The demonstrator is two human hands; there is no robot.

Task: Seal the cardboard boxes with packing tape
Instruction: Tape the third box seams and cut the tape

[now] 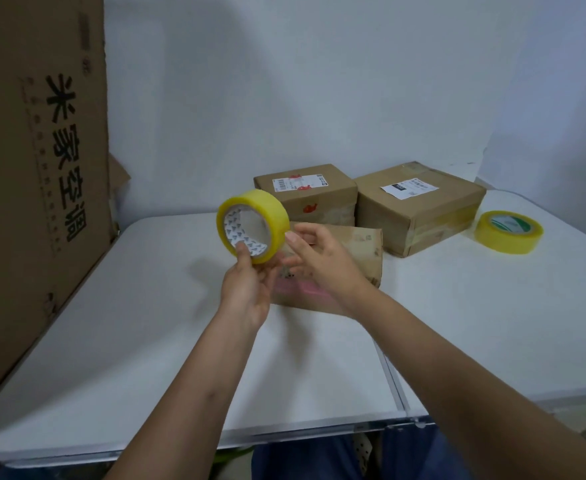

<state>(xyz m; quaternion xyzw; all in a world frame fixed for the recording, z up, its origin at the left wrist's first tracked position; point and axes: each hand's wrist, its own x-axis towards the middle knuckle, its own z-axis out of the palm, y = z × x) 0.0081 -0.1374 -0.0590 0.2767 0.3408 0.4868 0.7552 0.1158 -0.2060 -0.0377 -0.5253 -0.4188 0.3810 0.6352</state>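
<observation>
Your left hand point(246, 289) grips the yellow tape roll point(253, 226) upright above the table point(146, 323), thumb inside its core. Your right hand point(316, 258), fingers loosely spread, touches the roll's edge with its thumb. Behind sit three boxes point(418, 206); the tall carton point(38, 168) reads 米家空调.

Packing room: labelled parcels point(418, 206), white table point(146, 323)
</observation>
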